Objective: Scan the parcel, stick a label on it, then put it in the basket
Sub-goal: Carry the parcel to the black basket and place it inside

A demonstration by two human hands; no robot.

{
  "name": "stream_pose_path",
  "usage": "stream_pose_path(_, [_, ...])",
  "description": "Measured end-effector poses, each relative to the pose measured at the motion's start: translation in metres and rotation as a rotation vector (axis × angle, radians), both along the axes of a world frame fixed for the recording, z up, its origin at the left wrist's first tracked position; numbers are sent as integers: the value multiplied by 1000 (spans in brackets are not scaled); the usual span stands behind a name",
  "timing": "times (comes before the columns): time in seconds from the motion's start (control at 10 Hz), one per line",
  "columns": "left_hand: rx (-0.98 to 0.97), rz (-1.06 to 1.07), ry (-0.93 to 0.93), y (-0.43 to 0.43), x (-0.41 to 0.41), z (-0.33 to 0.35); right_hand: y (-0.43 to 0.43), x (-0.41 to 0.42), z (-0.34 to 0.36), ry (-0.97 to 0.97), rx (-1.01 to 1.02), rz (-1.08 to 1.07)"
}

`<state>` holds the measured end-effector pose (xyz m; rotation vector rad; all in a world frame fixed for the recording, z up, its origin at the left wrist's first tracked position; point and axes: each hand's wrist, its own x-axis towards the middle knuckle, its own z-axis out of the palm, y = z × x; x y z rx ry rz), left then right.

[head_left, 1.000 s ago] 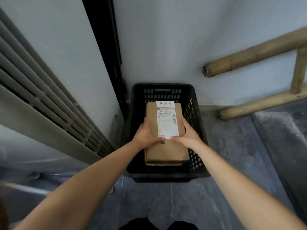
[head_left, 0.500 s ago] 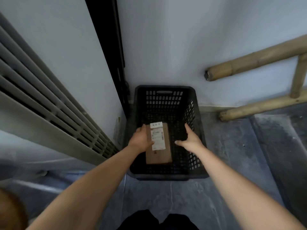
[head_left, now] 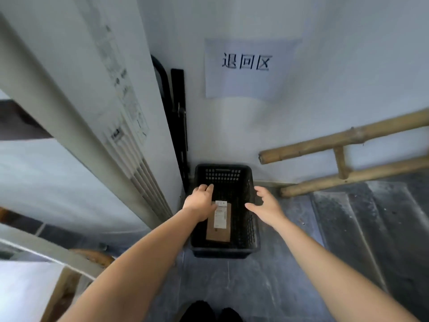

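Now, taking the black plastic basket (head_left: 253,228) on the floor as the landmark and reading from its left side across: a tall white air-conditioner cabinet (head_left: 97,108) stands just left of it, and the left hand (head_left: 201,201) hangs over the basket's left rim, fingers loosely curled and gripping nothing, its thumb side close to the parcel's top corner; whether it touches cannot be told. Inside the basket, lying flat on the bottom toward the left and near side, is the brown cardboard parcel (head_left: 219,231), with a white shipping label (head_left: 220,219) and a smaller white sticker (head_left: 221,203) on its upper face. Over the basket's right rim the right hand (head_left: 267,205) is spread open and empty, clear of the parcel.

Judging by its look, the parcel is a slim, stiff carton, probably light and not slippery; its flat faces would bend little under a squeeze. The sensible hold is by the 2 long edges, 1 hand to each, keeping fingers off the labels. On the wall above the basket hangs a paper sign (head_left: 248,68), and to the right bamboo poles (head_left: 343,140) lean against the wall.
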<state>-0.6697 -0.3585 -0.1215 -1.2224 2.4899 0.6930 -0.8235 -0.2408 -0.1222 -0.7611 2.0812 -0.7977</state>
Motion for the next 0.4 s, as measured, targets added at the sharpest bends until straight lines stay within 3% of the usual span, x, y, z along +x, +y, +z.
stream_pose_path(0.2, [-107,-16,53,1,10,90,23,16,137,30,-355,-105])
stream_pose_path(0.3, [-157,-16,66,-5,16,119,42,33,225,-34,-704,-140])
stream_pose_path(0.4, [-190,-9,82,-6,22,145,90,45,326,27,-1093,-40])
